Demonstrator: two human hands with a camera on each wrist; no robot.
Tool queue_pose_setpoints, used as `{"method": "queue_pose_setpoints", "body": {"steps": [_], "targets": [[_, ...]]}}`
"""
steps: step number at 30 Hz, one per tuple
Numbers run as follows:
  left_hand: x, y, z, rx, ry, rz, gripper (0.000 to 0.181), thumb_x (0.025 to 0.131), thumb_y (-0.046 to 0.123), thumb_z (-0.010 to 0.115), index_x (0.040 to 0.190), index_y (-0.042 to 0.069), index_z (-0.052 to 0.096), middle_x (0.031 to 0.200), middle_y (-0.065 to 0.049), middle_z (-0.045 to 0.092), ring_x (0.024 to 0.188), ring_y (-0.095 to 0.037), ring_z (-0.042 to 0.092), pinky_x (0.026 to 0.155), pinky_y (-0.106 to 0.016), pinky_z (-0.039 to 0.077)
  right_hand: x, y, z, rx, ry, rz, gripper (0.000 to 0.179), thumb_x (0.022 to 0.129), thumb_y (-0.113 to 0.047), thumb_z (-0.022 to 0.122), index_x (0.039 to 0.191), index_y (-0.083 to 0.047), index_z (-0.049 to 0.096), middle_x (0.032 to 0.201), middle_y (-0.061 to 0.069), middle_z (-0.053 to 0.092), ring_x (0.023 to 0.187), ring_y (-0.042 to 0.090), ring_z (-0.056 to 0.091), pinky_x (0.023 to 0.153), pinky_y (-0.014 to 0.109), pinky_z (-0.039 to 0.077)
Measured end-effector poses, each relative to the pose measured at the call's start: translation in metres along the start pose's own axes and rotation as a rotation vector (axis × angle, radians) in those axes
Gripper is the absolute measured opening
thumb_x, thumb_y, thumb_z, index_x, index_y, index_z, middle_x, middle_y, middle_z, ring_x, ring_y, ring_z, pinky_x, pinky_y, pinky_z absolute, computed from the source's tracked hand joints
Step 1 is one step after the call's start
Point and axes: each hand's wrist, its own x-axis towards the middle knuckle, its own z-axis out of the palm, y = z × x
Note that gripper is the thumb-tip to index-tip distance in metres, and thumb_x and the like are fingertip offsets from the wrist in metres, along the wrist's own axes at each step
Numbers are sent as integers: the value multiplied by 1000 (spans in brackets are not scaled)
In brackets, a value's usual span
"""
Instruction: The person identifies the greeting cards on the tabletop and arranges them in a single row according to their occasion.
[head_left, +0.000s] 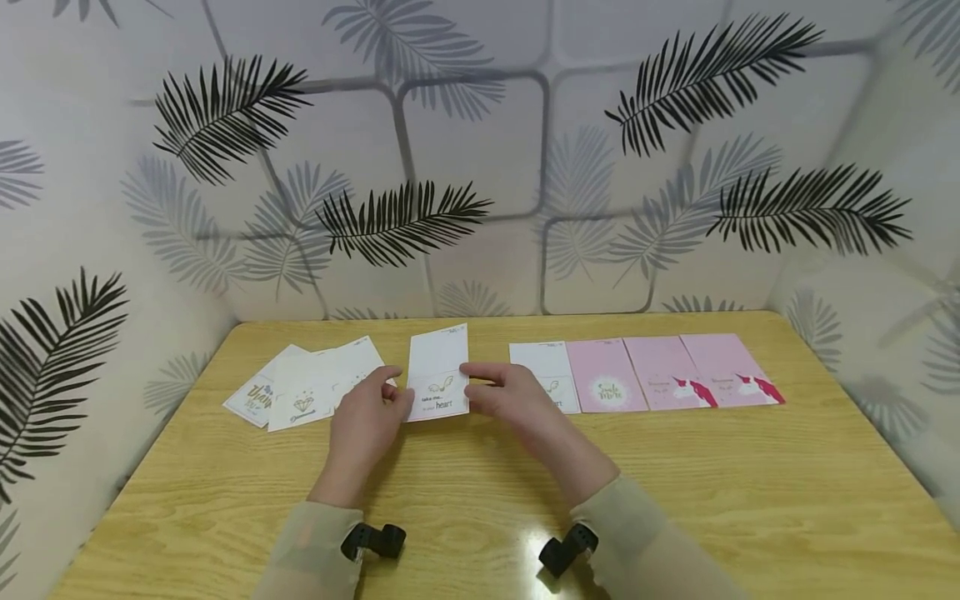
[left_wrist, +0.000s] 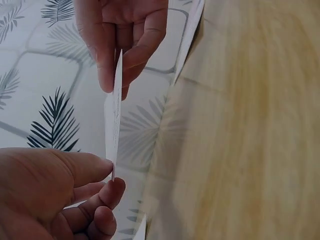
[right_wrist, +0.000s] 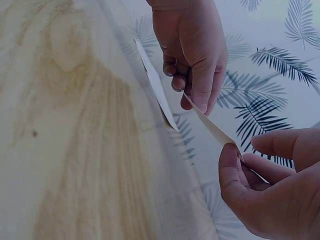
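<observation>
In the head view a white card, printed with gold wings and the word "heart", stands raised off the table between both hands. My left hand pinches its left edge. The right hand holds the opposite edge with thumb and fingers. From the left wrist, the card appears nearly edge-on, thumb and fingertips of the left hand on its near end. On the right wrist view the right hand grips the near end of the card, which bends slightly.
Left of the hands lie overlapping white cards, one with a gold ring and a "thank you" card. To the right a row holds a white card, a pink card and two unicorn cards. A patterned wall backs the wooden table.
</observation>
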Motion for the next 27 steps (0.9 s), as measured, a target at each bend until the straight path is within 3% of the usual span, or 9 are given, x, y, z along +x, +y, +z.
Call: {"method": "queue_pose_setpoints", "body": {"steps": [8, 14, 20, 27], "targets": [[9, 21, 3, -81, 7, 14, 43, 105, 21, 73, 146, 7, 69, 106, -7, 76, 79, -23, 62, 74, -41, 46, 4, -5, -16, 26, 45, -35, 49, 104, 4, 65, 152, -1, 64, 149, 18, 65, 120, 28, 71, 106, 43, 58], [15, 36, 10, -112, 12, 0, 41, 106, 19, 73, 145, 8, 70, 107, -8, 76, 79, -24, 61, 71, -39, 44, 6, -4, -26, -30, 129, -39, 50, 102, 5, 66, 151, -3, 66, 147, 17, 64, 122, 31, 69, 103, 43, 59], [19, 44, 23, -100, 12, -19, 40, 105, 20, 74, 143, 9, 71, 107, -8, 77, 76, -23, 62, 71, -38, 46, 9, -2, -34, -186, 192, -40, 46, 97, 6, 63, 142, -2, 72, 132, 15, 68, 112, 30, 68, 96, 41, 59], [21, 49, 36, -61, 4, 6, 37, 104, 20, 75, 139, 7, 73, 101, -5, 77, 79, -23, 64, 75, -41, 50, 7, -3, -44, -455, 199, -37, 44, 97, 3, 66, 139, -5, 75, 131, 11, 74, 117, 28, 71, 89, 38, 58]]}}
